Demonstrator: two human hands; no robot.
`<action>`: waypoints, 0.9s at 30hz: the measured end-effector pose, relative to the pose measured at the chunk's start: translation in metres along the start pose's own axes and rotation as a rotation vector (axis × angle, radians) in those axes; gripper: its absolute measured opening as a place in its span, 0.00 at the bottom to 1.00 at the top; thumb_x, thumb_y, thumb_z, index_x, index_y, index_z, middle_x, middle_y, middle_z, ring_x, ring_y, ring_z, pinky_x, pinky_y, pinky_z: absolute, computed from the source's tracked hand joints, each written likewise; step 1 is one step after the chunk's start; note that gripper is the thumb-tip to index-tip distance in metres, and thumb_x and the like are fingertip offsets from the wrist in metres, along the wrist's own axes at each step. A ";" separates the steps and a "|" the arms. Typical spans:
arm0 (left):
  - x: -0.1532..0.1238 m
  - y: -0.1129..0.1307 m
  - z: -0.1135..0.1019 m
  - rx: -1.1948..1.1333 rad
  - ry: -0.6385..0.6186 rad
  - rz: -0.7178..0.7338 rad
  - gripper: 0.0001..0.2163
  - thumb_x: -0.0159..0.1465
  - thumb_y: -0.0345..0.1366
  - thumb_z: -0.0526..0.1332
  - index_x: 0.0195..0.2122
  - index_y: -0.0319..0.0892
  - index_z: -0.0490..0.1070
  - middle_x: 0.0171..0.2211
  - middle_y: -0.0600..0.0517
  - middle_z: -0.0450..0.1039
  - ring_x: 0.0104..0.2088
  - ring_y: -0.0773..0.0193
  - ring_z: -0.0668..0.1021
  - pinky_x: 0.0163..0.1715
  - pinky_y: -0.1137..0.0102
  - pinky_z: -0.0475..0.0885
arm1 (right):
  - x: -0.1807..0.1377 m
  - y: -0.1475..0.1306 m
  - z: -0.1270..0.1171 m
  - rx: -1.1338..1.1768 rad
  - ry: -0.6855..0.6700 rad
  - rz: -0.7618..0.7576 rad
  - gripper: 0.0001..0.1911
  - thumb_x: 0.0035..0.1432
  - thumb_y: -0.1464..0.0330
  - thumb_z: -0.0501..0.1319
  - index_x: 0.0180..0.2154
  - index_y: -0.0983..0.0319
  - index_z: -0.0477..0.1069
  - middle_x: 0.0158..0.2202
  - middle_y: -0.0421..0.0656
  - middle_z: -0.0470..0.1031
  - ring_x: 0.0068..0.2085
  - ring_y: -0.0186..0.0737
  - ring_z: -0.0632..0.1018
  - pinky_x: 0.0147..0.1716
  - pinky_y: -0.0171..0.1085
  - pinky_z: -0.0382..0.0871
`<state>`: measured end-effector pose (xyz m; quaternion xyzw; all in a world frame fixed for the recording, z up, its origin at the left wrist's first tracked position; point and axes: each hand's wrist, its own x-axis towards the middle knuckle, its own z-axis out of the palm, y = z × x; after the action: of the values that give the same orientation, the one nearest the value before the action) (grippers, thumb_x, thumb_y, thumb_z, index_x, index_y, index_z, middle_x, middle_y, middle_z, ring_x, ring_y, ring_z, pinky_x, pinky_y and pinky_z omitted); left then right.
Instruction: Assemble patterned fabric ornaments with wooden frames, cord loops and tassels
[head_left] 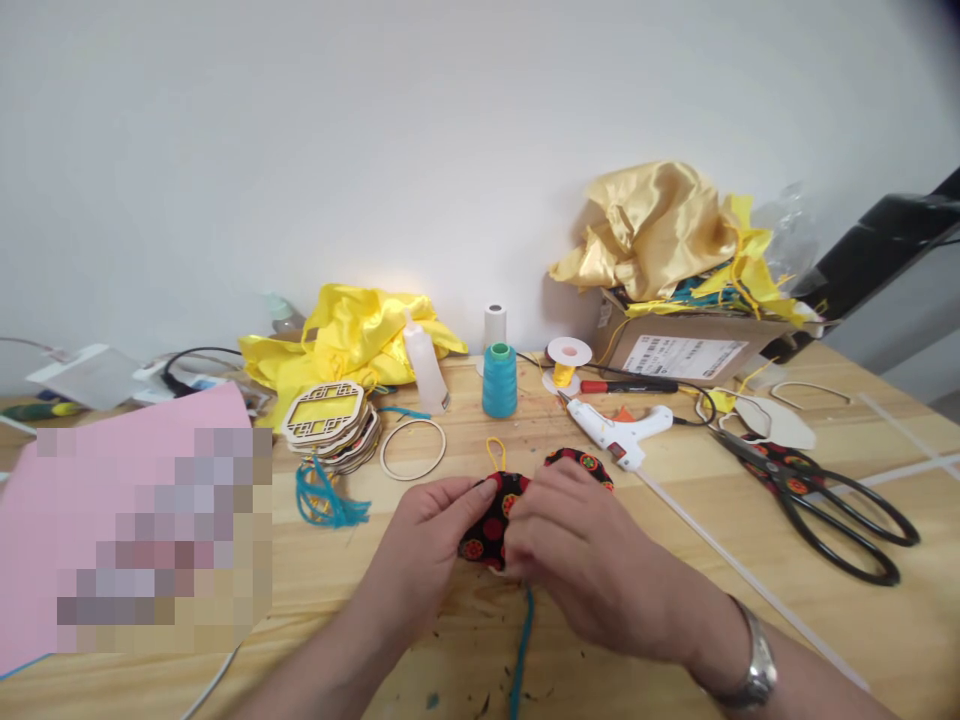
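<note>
My left hand [431, 530] grips a small black fabric piece [491, 525] printed with red and orange flowers, thumb on its face. My right hand [574, 550] is closed at the right edge of the same piece; its fingertips are partly hidden. A yellow cord loop [496, 453] rises from the top of the piece. From beneath it a teal cord [521, 650] hangs toward me. Behind my right hand lies a second patterned fabric piece [592, 463], mostly covered by the hand.
Right of my hands are a white glue gun [621, 432] and black scissors [817, 490]. At left lie stacked wooden frames [326, 415], teal tassels [322, 495] and a wooden ring [384, 455]. Behind stand a teal thread spool [499, 385], a bottle [425, 365] and a cardboard box [682, 345].
</note>
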<state>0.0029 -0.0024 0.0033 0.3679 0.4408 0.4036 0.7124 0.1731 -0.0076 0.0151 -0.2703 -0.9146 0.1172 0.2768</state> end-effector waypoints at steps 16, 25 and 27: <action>-0.001 0.002 0.002 0.173 0.044 0.067 0.08 0.56 0.36 0.65 0.35 0.42 0.81 0.30 0.50 0.81 0.33 0.63 0.77 0.36 0.72 0.70 | -0.003 0.015 0.013 -0.120 0.250 0.220 0.08 0.60 0.75 0.55 0.36 0.63 0.72 0.29 0.43 0.74 0.32 0.39 0.69 0.32 0.39 0.61; -0.002 0.007 0.008 0.410 0.148 0.102 0.07 0.55 0.33 0.64 0.33 0.44 0.81 0.29 0.51 0.81 0.30 0.63 0.76 0.33 0.72 0.72 | -0.006 0.014 0.016 -0.262 0.156 0.167 0.09 0.61 0.76 0.52 0.38 0.64 0.70 0.31 0.44 0.72 0.33 0.41 0.66 0.34 0.40 0.57; -0.003 0.007 0.008 0.450 0.155 0.120 0.08 0.55 0.33 0.63 0.34 0.44 0.81 0.29 0.52 0.81 0.30 0.63 0.76 0.33 0.72 0.72 | -0.007 0.015 0.019 -0.302 0.146 0.146 0.09 0.61 0.77 0.51 0.37 0.65 0.69 0.31 0.45 0.70 0.33 0.41 0.66 0.35 0.41 0.57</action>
<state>0.0077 -0.0033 0.0130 0.5108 0.5502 0.3639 0.5513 0.1734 -0.0002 -0.0086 -0.3824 -0.8773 -0.0214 0.2894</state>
